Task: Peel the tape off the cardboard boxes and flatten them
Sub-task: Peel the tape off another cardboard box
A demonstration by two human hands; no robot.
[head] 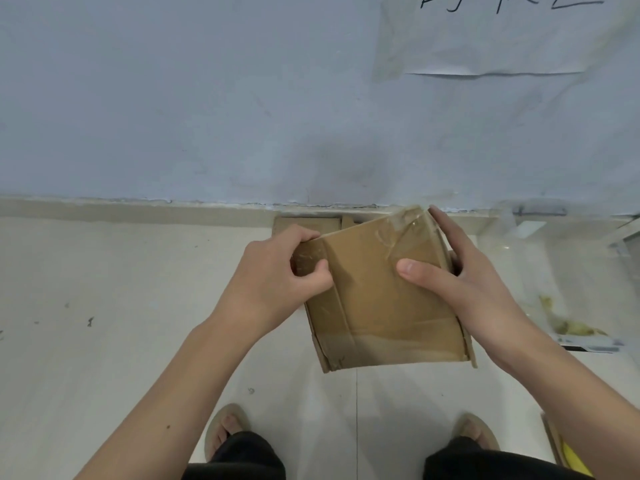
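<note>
I see the cardboard box [388,296] held up in front of the person, above the pale floor [104,306] near the wall [207,98]. The left hand [277,275] pinches a strip of clear tape [310,258] at the box's left edge, fingers curled tight. The right hand [460,282] grips the box's right side — thumb across the top face, fingers wrapped behind.

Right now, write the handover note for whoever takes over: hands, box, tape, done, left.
Left hand: pinches the tape end at the cardboard box's left edge.
Right hand: grips the box's right side, thumb on the top face.
Box: held above the floor, not yet collapsed.
Clear tape: still stuck across the far right corner.
Flattened cardboard lies by the wall.
Left: peel all tape, flatten the box.
</note>
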